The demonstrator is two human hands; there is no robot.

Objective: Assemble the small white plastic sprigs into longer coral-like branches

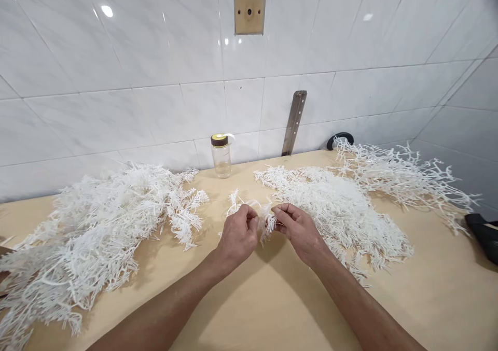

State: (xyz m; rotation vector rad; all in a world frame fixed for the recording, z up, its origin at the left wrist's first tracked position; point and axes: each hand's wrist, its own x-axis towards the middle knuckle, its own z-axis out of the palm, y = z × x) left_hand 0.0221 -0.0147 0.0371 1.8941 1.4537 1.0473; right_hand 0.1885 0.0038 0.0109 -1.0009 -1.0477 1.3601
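Observation:
Both hands meet over the middle of the table, working on a small white branching plastic sprig (pixel 267 220). My left hand (pixel 239 234) pinches its left side, with the fingertips closed. From the other side my right hand (pixel 298 229) grips the frilled end between thumb and fingers. A thin white strand loops up behind the left hand. Just beyond it lies a loose white piece (pixel 233 199). To the left spreads a large heap of white branching sprigs (pixel 112 221). Close to my right hand is a flatter pile of similar sprigs (pixel 334 206).
Against the tiled wall stand a clear bottle (pixel 221 159) with a yellow-and-black lid and a perforated metal strip (pixel 294 123). Barer white branches (pixel 404 177) lie at the back right, near a black ring (pixel 340 139). A black object (pixel 484 237) sits at the right edge.

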